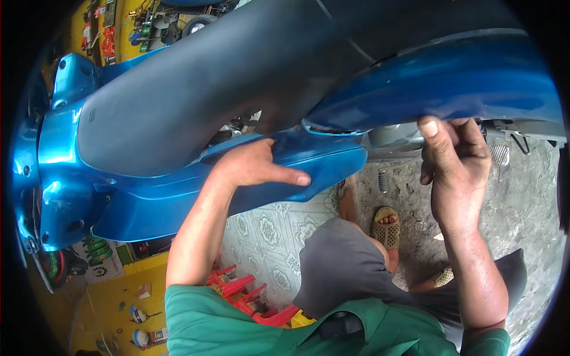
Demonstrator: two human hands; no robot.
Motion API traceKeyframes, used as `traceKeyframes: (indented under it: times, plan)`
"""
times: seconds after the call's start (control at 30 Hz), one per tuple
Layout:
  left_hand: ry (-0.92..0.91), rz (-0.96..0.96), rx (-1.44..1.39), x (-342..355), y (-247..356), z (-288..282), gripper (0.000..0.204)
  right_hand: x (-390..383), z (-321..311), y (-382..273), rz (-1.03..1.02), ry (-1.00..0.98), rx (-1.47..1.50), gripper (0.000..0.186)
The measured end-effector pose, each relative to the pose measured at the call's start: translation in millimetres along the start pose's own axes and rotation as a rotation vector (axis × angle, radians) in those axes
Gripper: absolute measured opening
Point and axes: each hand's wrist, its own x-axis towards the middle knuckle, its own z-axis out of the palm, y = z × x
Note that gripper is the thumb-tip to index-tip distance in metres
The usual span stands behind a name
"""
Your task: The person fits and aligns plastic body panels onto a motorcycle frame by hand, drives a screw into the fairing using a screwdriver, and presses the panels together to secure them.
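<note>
Our left fingers (288, 174), thumb spread wide, rest over a glossy blue side panel (338, 160), smooth, long and tapered; how firmly they grip we cannot tell. Our right fingers (438, 139), bent narrow, meet the lower edge of a curved, shiny blue cover (451, 80), perhaps pinching it. Beyond both stretches the motorbike's broad, matte-black top (208, 95).

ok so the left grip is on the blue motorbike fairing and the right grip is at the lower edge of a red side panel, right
The colour is off: the head view shows the side panel at the right grip is blue, not red. The left grip is on the blue motorbike fairing.
</note>
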Motion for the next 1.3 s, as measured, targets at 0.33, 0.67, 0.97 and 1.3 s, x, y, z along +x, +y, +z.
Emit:
traceKeyframes:
  times: [0.33,0.67,0.97,1.3]
  plan:
    - [0.088,0.053,-0.321,-11.5,10.1,15.8,0.100,-12.7,22.6,13.2,-0.158,0.077,0.178,0.068]
    - [0.069,0.005,-0.208,-11.8,3.9,8.6,0.099,-56.3,31.0,41.1,-0.503,-0.167,-0.468,0.057]
    - [0.020,-0.086,-0.280,-12.4,22.6,8.1,0.084,-30.7,28.6,29.9,-0.642,-0.260,-0.926,0.055]
    - [-0.036,-0.040,-0.212,-8.0,14.4,2.6,0.074,-27.1,29.5,19.6,-0.560,-0.359,-0.936,0.053]
